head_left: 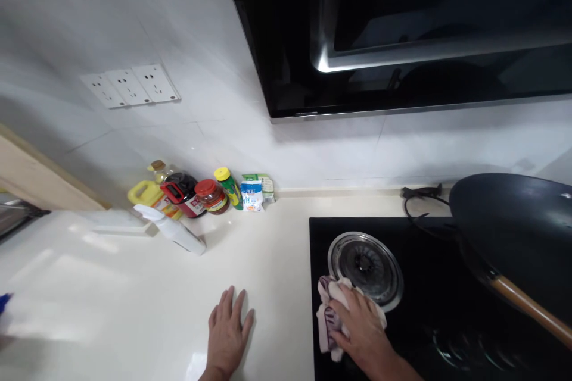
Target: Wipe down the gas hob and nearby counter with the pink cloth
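My right hand grips a white and purple cloth and presses it on the black stovetop, against the front left rim of the round metal burner. My left hand rests on the pale countertop to the left of the stove, its fingers stretched out and nothing in it. Beyond that hand, a white spray bottle stands on the counter.
A dark wok with a wooden handle sits at the right. Along the wall stand a dark sauce bottle, a red-lidded jar, a green bottle and small packets. A black range hood overhangs the stove.
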The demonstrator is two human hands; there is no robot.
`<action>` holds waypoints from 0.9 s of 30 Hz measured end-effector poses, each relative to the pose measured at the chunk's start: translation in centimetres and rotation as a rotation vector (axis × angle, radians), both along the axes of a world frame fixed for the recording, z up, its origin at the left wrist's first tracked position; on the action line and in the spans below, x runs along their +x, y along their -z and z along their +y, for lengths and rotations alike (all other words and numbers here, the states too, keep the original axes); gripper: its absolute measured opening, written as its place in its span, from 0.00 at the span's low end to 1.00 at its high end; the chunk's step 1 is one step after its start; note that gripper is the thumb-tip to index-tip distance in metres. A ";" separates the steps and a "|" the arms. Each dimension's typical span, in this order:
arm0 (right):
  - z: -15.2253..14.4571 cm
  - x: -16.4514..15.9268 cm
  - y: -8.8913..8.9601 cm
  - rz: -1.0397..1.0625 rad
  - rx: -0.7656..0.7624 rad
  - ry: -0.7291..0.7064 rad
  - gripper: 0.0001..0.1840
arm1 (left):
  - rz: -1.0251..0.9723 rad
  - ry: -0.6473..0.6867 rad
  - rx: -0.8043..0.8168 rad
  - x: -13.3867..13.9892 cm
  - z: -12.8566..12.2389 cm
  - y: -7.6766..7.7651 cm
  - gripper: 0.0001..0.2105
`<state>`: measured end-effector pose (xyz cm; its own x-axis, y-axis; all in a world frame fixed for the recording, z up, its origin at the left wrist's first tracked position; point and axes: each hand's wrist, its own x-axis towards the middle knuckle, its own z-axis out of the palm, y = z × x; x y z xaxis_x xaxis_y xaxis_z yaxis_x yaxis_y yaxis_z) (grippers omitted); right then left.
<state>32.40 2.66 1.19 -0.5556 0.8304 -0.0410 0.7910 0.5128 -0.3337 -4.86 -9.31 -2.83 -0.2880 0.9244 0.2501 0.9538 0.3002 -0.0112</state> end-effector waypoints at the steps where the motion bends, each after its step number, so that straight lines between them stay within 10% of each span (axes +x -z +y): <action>1: -0.5 0.6 0.1 -0.010 0.004 0.021 0.30 | -0.010 -0.002 0.001 0.0 0.0 0.0 0.25; 13: 3.2 -3.8 -2.9 0.035 -0.044 -0.052 0.26 | -0.052 -0.015 -0.010 0.2 0.6 -0.8 0.26; 21: -0.2 6.2 -1.4 0.070 0.059 0.118 0.20 | -0.037 -0.011 0.018 0.0 0.7 -0.5 0.25; 27: 3.2 11.1 -0.1 -0.009 0.164 0.336 0.19 | -0.064 -0.031 -0.001 0.4 0.8 -1.0 0.25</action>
